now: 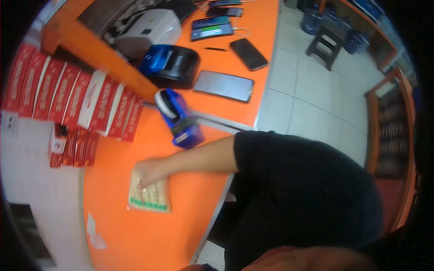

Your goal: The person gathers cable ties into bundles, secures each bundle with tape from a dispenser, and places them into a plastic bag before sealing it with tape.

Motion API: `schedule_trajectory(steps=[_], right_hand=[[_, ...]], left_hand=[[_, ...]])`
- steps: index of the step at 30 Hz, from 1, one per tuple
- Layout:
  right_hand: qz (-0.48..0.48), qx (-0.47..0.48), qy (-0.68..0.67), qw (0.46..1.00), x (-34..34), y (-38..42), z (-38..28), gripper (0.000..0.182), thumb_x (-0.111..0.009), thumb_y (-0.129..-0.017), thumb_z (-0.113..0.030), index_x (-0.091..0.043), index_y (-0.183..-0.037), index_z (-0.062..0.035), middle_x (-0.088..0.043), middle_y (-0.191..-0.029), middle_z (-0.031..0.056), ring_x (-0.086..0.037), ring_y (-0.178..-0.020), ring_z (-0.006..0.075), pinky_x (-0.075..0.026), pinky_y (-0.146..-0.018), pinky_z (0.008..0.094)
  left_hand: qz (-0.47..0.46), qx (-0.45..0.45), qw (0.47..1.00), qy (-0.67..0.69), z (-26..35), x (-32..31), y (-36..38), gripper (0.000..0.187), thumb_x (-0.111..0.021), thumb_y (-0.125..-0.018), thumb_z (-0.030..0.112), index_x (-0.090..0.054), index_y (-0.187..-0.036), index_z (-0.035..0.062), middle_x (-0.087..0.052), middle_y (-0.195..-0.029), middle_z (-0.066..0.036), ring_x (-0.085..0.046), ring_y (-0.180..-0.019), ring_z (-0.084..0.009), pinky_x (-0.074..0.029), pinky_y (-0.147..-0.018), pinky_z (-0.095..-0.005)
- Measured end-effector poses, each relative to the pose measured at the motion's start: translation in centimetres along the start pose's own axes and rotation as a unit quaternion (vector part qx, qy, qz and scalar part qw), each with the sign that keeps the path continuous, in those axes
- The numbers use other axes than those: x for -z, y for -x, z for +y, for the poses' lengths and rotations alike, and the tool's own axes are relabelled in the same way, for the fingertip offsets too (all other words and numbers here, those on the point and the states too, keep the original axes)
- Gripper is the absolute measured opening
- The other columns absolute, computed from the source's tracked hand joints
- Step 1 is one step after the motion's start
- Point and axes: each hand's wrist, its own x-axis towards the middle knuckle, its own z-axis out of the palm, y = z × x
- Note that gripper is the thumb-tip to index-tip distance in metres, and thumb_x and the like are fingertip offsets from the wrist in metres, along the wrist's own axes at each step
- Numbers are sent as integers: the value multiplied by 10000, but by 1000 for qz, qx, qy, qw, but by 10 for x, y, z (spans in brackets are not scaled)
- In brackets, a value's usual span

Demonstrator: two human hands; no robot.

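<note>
My right hand [149,173] reaches in from the right and is closed on the top part of a clear packet [153,198] with pale contents and a green band along its lower edge. The packet lies on the orange counter [194,194]. Above the forearm sits a blue tape dispenser [183,122]. Blurred skin at the bottom edge, very close to the camera, appears to be my left hand [307,259]; its fingers cannot be made out.
Red-and-white boxes [68,95] are stacked at the left. Behind the dispenser are a black-and-blue device [174,65], a grey-white machine [147,34] and several phones [224,86]. A paper scrap [95,232] lies near the left edge. A dark stool [326,45] stands on the tiled floor.
</note>
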Motion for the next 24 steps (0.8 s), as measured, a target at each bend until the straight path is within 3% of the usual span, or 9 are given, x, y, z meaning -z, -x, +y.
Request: schedule_trajectory(steps=[1,4,5,7,10,15,17,19,24], right_hand=[[16,-11,37,999,-1,3,-2,453,-709,-685,-276,-576,-1031,-16,-643,-944,135,-614,-886,237,-480,-782,358],[10,6,-4,1000,-1,4,-1,509,-709,-686,-300,-546,-1090,-35,-618,-1009,154,-590,-952,275,-454,-831,366],[11,14,-11,1000,-3,5,-1,509,-709,-686,-300,-546,-1090,-35,-618,-1009,154,-590,-952,275,-454,-831,366],[39,-62,20,997,-4,7,2,545,-699,-697,-314,-516,-1137,-49,-597,-1057,157,-575,-983,293,-454,-833,368],[45,-18,78,996,-8,-4,13,574,-697,-700,-325,-494,-1161,-49,-573,-1101,171,-562,-1008,308,-450,-841,374],[18,-50,9,999,-3,19,-7,547,-696,-699,-315,-517,-1135,-37,-599,-1044,169,-579,-976,298,-463,-822,374],[13,-39,-1,999,6,23,-14,538,-700,-694,-306,-525,-1124,-34,-609,-1020,168,-587,-958,295,-469,-811,373],[29,34,0,999,-3,11,3,520,-705,-686,-281,-534,-1106,-27,-623,-983,171,-602,-921,289,-479,-783,370],[45,26,-9,999,-6,8,5,520,-708,-684,-275,-530,-1115,-44,-623,-984,168,-603,-916,288,-478,-785,367]], left_hand=[[-13,13,1000,12,5,-7,14,486,-350,-944,315,-318,-1323,12,-428,-1252,-154,-417,-1166,-249,-339,-988,-361],[-165,41,986,-1,13,-33,51,494,-363,-937,313,-316,-1325,10,-421,-1259,-160,-405,-1175,-260,-330,-992,-371],[-224,51,973,-6,15,-44,62,497,-368,-934,312,-315,-1325,10,-419,-1262,-162,-401,-1177,-263,-327,-994,-374],[-336,67,939,-22,18,-69,85,503,-376,-929,311,-313,-1327,9,-414,-1266,-166,-393,-1183,-270,-321,-997,-381],[-449,61,890,-56,21,-103,113,513,-389,-922,309,-311,-1329,7,-407,-1274,-171,-382,-1192,-280,-312,-1001,-391],[-500,41,855,-130,21,-135,127,530,-411,-909,305,-307,-1332,4,-395,-1285,-181,-362,-1206,-297,-296,-1008,-407],[-497,34,852,-159,21,-139,127,537,-420,-904,304,-305,-1333,3,-391,-1290,-185,-355,-1212,-304,-290,-1011,-414],[-494,20,848,-190,21,-137,124,544,-429,-899,303,-303,-1335,1,-386,-1295,-189,-347,-1217,-311,-284,-1014,-421],[-477,25,852,-216,17,-127,110,563,-451,-886,299,-299,-1338,-2,-374,-1306,-198,-328,-1232,-328,-268,-1021,-437]])
